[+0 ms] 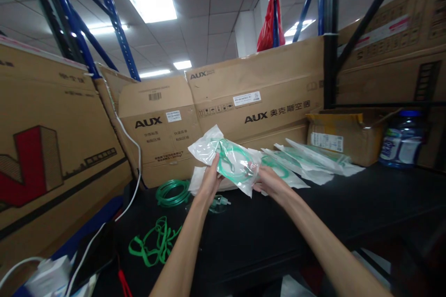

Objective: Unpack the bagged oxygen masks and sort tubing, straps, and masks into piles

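Both hands hold up one clear plastic bag with coiled green tubing inside, over the black table. My left hand grips its lower left side, thumb on the front. At the bag's right end, my right hand pinches the film. Under and behind the left forearm lies a clear green mask, partly hidden. A coil of green tubing rests left of it, and nearer to me is a loose bunch of green elastic straps. Several similar packed bags lie behind my right hand.
Cardboard boxes form a wall behind the black table. An open carton and a blue-capped bottle stand at right. A white cable and a charger are at left, beside a dark phone-like device.
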{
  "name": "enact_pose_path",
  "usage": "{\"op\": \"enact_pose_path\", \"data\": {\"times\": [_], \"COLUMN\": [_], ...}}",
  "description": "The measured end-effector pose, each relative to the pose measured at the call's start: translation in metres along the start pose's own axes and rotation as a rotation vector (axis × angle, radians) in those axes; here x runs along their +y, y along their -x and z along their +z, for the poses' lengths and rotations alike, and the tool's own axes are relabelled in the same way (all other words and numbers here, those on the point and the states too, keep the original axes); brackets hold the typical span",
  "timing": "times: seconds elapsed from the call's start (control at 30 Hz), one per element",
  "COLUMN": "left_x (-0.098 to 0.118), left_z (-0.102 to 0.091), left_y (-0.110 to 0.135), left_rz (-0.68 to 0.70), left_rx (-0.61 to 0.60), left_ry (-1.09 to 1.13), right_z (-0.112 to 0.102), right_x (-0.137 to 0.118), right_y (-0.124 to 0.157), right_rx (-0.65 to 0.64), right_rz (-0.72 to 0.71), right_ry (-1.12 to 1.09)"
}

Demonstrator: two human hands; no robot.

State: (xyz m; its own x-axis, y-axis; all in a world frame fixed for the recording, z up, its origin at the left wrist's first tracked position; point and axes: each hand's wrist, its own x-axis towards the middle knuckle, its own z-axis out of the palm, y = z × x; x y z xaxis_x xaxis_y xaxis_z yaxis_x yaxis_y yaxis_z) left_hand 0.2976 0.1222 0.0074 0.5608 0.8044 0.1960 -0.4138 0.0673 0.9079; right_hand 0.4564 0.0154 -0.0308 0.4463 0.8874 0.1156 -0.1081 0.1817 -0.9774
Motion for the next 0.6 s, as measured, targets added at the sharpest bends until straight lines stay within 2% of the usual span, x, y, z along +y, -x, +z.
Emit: {"op": "enact_pose_path", "data": {"times": [0.17, 0.4, 0.5, 0.6], "left_x": [0.009, 0.008, 0.011, 0.013], "left_z": [-0.010, -0.038, -0.052, -0.063], "left_y": [-0.001, -0.009, -0.015, -0.020], "left_rz": [-0.004, 0.021, 0.031, 0.014], "left_rx": [0.037, 0.258, 0.360, 0.403], "left_ry": [-0.092, -0.107, -0.131, -0.187], "right_z": [0.002, -0.008, -0.022, -0.047], "right_x": [0.002, -0.024, -0.038, -0.052], "right_y": [-0.003, 0.020, 0.037, 0.053], "right_rx": [0.008, -0.017, 0.030, 0.166], "right_rz": [-0.060, -0.102, -0.130, -0.207], "right_ry": [-0.115, -0.113, -0.101, -0.098]}}
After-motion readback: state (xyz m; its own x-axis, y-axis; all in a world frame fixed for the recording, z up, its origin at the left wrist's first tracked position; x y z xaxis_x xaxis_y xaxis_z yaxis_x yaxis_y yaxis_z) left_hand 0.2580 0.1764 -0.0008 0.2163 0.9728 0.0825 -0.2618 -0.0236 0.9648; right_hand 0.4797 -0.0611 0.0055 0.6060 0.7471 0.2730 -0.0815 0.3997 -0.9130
